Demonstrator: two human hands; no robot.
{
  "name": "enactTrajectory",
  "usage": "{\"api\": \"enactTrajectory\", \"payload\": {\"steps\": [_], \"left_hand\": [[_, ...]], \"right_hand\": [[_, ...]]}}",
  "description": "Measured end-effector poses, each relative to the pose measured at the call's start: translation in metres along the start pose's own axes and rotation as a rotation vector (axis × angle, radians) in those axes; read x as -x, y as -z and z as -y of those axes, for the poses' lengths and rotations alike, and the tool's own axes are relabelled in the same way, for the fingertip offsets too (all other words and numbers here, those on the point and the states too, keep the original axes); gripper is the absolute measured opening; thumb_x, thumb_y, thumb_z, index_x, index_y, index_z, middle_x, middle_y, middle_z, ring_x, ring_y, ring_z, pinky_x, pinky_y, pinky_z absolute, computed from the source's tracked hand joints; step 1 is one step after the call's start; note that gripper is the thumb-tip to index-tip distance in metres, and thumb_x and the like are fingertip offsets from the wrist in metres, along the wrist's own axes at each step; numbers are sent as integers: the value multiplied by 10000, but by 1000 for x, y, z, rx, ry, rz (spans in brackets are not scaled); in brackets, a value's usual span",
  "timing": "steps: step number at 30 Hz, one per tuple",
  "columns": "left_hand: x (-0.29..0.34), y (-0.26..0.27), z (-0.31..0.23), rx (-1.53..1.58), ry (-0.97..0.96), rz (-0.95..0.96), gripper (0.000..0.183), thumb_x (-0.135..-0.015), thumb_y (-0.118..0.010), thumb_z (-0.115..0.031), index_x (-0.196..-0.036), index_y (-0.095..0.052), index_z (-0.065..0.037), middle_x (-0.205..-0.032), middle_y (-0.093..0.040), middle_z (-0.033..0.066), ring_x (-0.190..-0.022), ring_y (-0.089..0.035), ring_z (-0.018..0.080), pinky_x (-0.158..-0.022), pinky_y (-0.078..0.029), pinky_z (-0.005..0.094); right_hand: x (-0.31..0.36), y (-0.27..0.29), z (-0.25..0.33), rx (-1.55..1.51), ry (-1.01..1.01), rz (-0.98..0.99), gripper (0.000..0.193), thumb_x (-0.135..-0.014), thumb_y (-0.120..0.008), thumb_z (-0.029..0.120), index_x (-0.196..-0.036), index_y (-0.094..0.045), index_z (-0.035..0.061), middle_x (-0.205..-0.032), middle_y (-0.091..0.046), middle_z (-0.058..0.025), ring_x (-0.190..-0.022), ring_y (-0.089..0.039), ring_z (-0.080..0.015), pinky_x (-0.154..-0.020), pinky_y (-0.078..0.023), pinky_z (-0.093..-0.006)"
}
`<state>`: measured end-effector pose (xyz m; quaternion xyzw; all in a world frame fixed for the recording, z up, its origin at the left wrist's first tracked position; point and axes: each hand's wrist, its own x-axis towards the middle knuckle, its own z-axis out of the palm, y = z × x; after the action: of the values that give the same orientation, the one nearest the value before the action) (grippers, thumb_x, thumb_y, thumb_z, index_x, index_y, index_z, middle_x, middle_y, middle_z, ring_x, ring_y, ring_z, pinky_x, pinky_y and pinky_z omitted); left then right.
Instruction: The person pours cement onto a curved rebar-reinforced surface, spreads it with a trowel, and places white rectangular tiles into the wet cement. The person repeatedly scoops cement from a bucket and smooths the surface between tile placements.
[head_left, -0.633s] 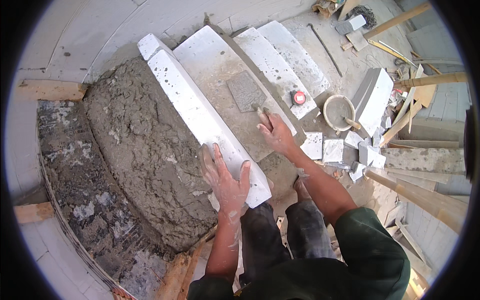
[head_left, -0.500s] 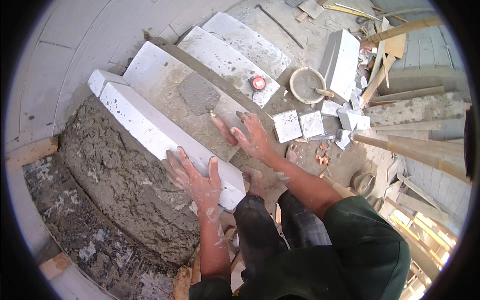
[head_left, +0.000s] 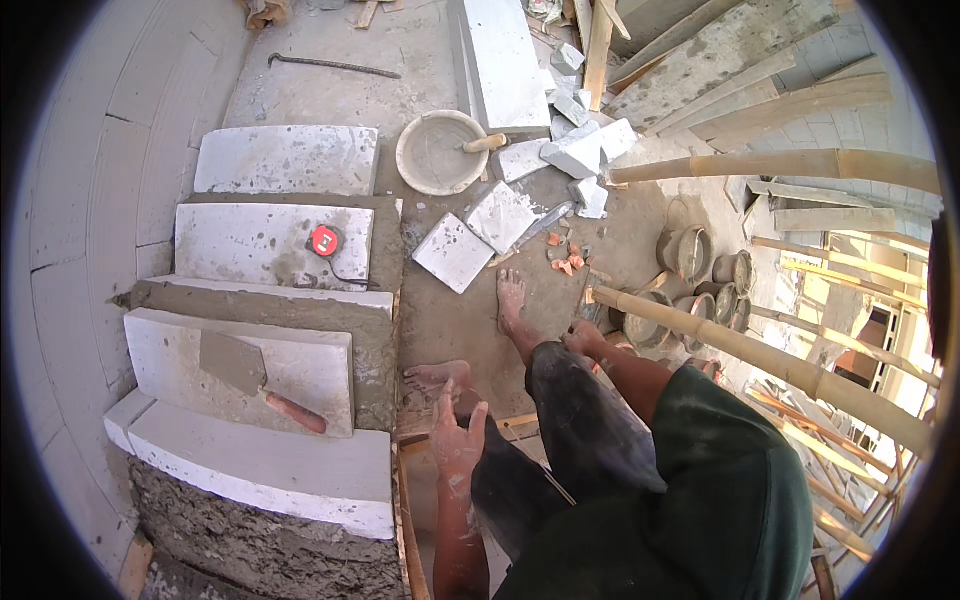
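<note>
Left hand [head_left: 459, 440] is loose and empty, right of the trowel [head_left: 242, 366]; right hand [head_left: 582, 338] curls farther right, can't tell around what. Trowel's best taken by its handle [head_left: 296, 412].

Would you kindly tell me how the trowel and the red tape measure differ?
The trowel has a flat grey blade and slim handle, while the tape measure is compact with a round red face. The trowel is longer than the tape measure. Both lie on white blocks.
</note>
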<state>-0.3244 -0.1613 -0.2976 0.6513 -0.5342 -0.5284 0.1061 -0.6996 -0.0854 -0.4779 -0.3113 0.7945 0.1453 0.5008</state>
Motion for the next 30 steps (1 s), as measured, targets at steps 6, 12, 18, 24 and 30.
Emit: {"api": "enactTrajectory", "payload": {"steps": [6,12,18,24,30], "left_hand": [[-36,-127,43,-153,262,265,711,-929,-756,-414,-1463,-578,21,-1372,-660,294,-1278,-639,452,-1083,-505,500],[-100,-243,117,-193,191,292,790,-905,-773,-473,-1431,-579,84,-1380,-638,329,-1334,-576,483,-1155,-429,520],[-202,-305,97,-68,475,285,690,-931,-819,-345,-1429,-580,69,-1332,-682,230,-1268,-637,351,-1106,-478,432],[-234,-360,74,196,506,438,600,-981,-800,-287,-1432,-568,34,-1255,-691,104,-1162,-653,177,-993,-522,293],[-305,-385,63,775,616,381,748,-987,-777,-327,-1565,-394,-48,-1435,-581,128,-1099,-691,218,-927,-572,351]], "right_hand": [[-125,16,-28,-275,73,23,520,-936,-730,406,-1247,-732,-10,-1082,-773,-249,-1019,-752,-352,-905,-574,-457],[-313,86,-82,-287,-40,-323,655,-922,-736,491,-1328,-671,-19,-1076,-764,-246,-1018,-750,-361,-900,-571,-468],[-436,208,-40,-319,-223,-578,1106,-813,-836,588,-1571,-356,-58,-1480,-464,-407,-1315,-573,-538,-1087,-508,-533],[-495,204,-108,-476,-85,-711,985,-827,-851,463,-1507,-390,-81,-1313,-596,-346,-1236,-638,-478,-1038,-532,-513],[-365,145,-71,-900,-72,-138,931,-857,-852,476,-1448,-471,-134,-1275,-674,-277,-1177,-663,-330,-1016,-527,-441]]}}
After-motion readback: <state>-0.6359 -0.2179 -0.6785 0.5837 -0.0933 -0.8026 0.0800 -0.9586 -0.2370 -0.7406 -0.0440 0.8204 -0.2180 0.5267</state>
